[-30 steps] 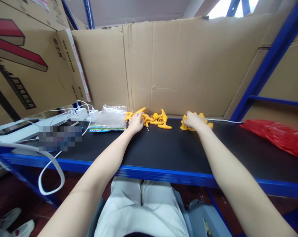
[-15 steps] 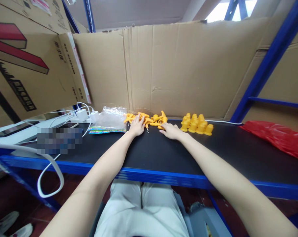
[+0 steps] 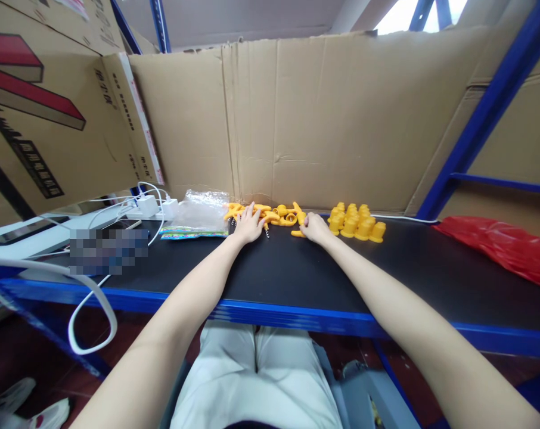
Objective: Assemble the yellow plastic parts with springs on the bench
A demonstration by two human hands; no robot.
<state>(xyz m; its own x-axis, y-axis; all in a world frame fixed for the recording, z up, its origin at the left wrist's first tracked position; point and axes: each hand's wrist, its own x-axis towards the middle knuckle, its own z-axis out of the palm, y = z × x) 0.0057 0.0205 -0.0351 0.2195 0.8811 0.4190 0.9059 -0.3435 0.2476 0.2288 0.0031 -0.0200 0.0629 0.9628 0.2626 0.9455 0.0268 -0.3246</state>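
Note:
My left hand (image 3: 249,226) lies with fingers stretched out over a pile of yellow corkscrews (image 3: 269,215), whose handles poke out around it. A metal spiral (image 3: 267,233) shows below the fingers. To the right, my right hand (image 3: 318,229) is closed, its fingertips curled at the lower end of a yellow corkscrew (image 3: 298,210); the gripped part is hidden. Another yellow piece (image 3: 298,234) lies just in front of those fingers. Between the hands, yellow ring-shaped parts (image 3: 290,219) show their openings. Several yellow cup-shaped caps (image 3: 365,227) stand grouped beyond my right hand.
A clear plastic bag (image 3: 198,214) lies left of the pile. White chargers and cables (image 3: 148,205) are farther left, near a blurred-out item (image 3: 109,251). Red plastic (image 3: 497,244) covers the right end. Cardboard (image 3: 332,131) walls the back; a blue beam (image 3: 292,317) edges the front.
My right hand has gone from lying with fingers extended to closed at the yellow corkscrew, shifting slightly up and right. My left hand stays on the pile. The view has tilted slightly.

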